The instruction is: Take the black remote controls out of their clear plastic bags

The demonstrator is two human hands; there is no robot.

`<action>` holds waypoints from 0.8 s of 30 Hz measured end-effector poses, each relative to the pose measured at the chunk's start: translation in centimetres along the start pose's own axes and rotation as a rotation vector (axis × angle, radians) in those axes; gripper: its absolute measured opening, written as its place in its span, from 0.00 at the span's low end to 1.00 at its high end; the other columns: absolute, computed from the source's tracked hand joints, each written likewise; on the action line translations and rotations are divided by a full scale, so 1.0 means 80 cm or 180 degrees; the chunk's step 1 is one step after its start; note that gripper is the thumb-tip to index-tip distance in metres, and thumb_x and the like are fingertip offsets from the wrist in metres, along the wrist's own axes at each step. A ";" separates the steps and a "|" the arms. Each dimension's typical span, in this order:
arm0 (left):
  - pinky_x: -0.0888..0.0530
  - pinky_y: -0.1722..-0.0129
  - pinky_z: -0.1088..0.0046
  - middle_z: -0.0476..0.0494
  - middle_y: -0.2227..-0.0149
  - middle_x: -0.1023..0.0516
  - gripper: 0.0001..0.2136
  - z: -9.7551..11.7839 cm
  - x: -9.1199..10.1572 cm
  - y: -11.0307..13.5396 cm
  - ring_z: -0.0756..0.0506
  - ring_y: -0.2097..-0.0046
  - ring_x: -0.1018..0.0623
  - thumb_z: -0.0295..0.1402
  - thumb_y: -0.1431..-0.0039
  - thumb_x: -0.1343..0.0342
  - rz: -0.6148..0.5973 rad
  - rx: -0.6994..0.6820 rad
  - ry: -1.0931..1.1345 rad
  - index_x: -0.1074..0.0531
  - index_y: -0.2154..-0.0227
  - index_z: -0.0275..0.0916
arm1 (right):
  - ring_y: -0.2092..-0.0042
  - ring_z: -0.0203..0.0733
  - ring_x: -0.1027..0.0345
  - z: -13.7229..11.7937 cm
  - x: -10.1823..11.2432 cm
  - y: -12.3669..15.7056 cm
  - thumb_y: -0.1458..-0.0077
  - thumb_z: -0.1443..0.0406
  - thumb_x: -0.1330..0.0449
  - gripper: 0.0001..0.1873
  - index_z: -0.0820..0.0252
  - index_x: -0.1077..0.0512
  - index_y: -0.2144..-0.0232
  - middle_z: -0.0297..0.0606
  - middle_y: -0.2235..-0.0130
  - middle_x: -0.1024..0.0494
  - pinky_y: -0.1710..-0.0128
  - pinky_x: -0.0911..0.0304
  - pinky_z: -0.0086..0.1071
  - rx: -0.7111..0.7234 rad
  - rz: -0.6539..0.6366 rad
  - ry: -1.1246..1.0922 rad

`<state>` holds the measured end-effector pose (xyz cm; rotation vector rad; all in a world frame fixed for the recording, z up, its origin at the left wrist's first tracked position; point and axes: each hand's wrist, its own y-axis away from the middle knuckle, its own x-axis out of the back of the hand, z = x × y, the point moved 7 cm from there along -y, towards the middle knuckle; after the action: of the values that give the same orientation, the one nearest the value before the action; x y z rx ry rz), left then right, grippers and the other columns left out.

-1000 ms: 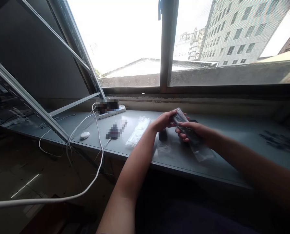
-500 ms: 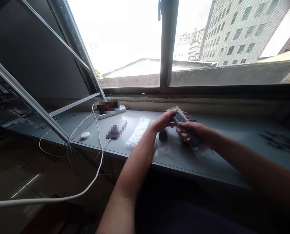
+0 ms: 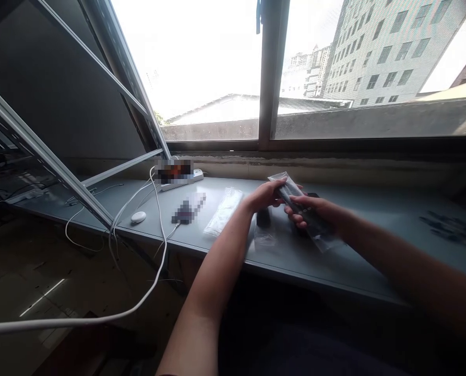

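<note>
A clear plastic bag [image 3: 314, 224] with a long dark item inside is held between both hands above the table. My left hand [image 3: 266, 195] is closed on its upper left end, thumb on top. My right hand [image 3: 314, 208] grips the middle of the bag, with the thumb along its upper side and the fingers curled below. What the dark item is cannot be made out. Under my hands, another clear bag [image 3: 264, 237] with a black object [image 3: 263, 217] lies on the table. A further dark object behind my right hand is mostly hidden.
Left of my forearm lies a stack of clear plastic bags [image 3: 224, 211]. A white round device [image 3: 138, 217], a power strip [image 3: 197, 175] and white cables [image 3: 163, 224] are farther left. Dark pieces [image 3: 452, 230] lie at the right. A metal frame [image 3: 52, 156] leans over the left side.
Both hands keep their hold on the bag, which has turned very slightly. The whole view has shifted a little; nothing was let go.
</note>
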<state>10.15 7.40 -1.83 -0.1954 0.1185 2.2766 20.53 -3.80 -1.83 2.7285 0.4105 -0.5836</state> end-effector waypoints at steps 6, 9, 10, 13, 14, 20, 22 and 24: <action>0.31 0.66 0.73 0.29 0.47 0.12 0.28 0.012 0.000 -0.002 0.42 0.56 0.16 0.53 0.28 0.46 -0.0079 -0.0376 -0.0052 0.17 0.43 0.33 | 0.74 0.39 0.27 0.003 -0.003 0.007 0.25 0.61 0.36 0.10 0.62 0.23 0.57 0.42 0.70 0.21 0.73 0.21 0.28 -0.0407 0.0065 0.0029; 0.34 0.69 0.73 0.31 0.48 0.11 0.30 0.013 -0.001 -0.001 0.45 0.63 0.19 0.56 0.28 0.48 -0.0128 -0.0374 -0.0041 0.16 0.43 0.35 | 0.75 0.38 0.29 0.000 -0.006 0.006 0.25 0.62 0.38 0.09 0.63 0.23 0.57 0.41 0.71 0.23 0.74 0.23 0.28 -0.0298 -0.0002 -0.0053; 0.36 0.71 0.73 0.31 0.48 0.11 0.31 0.011 -0.002 -0.001 0.47 0.67 0.22 0.58 0.28 0.48 -0.0192 -0.0331 -0.0059 0.16 0.44 0.36 | 0.75 0.38 0.29 -0.001 -0.006 0.005 0.25 0.63 0.38 0.08 0.63 0.23 0.56 0.41 0.71 0.23 0.75 0.23 0.28 -0.0255 -0.0020 -0.0080; 0.38 0.74 0.73 0.32 0.49 0.12 0.30 0.002 -0.004 -0.003 0.51 0.72 0.30 0.58 0.28 0.46 -0.0353 -0.0155 -0.0156 0.14 0.47 0.35 | 0.75 0.37 0.29 -0.001 -0.007 0.005 0.27 0.64 0.36 0.05 0.61 0.23 0.56 0.40 0.70 0.22 0.75 0.23 0.27 -0.0211 -0.0007 -0.0105; 0.38 0.74 0.74 0.32 0.49 0.12 0.29 0.000 -0.004 -0.004 0.51 0.72 0.30 0.57 0.28 0.46 -0.0354 -0.0145 -0.0179 0.14 0.48 0.35 | 0.75 0.37 0.29 -0.001 -0.007 0.006 0.27 0.64 0.35 0.05 0.61 0.23 0.56 0.40 0.70 0.22 0.75 0.22 0.27 -0.0233 0.0004 -0.0096; 0.35 0.71 0.75 0.30 0.47 0.12 0.27 0.011 0.001 -0.004 0.47 0.62 0.20 0.52 0.26 0.46 -0.0116 -0.0488 -0.0197 0.14 0.46 0.34 | 0.74 0.39 0.26 0.002 -0.001 0.005 0.26 0.61 0.35 0.08 0.61 0.23 0.57 0.41 0.69 0.20 0.73 0.21 0.28 -0.0338 0.0012 -0.0045; 0.34 0.71 0.75 0.32 0.46 0.12 0.27 0.015 0.002 -0.002 0.48 0.62 0.20 0.53 0.26 0.47 -0.0025 -0.0577 -0.0211 0.15 0.45 0.35 | 0.74 0.39 0.26 0.003 0.002 0.003 0.26 0.61 0.36 0.08 0.60 0.23 0.57 0.40 0.70 0.21 0.74 0.22 0.28 -0.0340 -0.0027 -0.0062; 0.33 0.70 0.75 0.33 0.45 0.12 0.29 0.015 0.001 -0.001 0.48 0.63 0.20 0.57 0.26 0.48 0.0019 -0.0539 -0.0215 0.15 0.44 0.37 | 0.75 0.38 0.27 0.003 0.004 0.001 0.26 0.61 0.36 0.08 0.61 0.23 0.58 0.40 0.70 0.22 0.75 0.23 0.27 -0.0292 -0.0057 -0.0066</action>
<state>10.02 7.70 -0.63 -0.2064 -0.1094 2.2970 20.74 -3.87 -2.14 2.6320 0.4457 -0.5825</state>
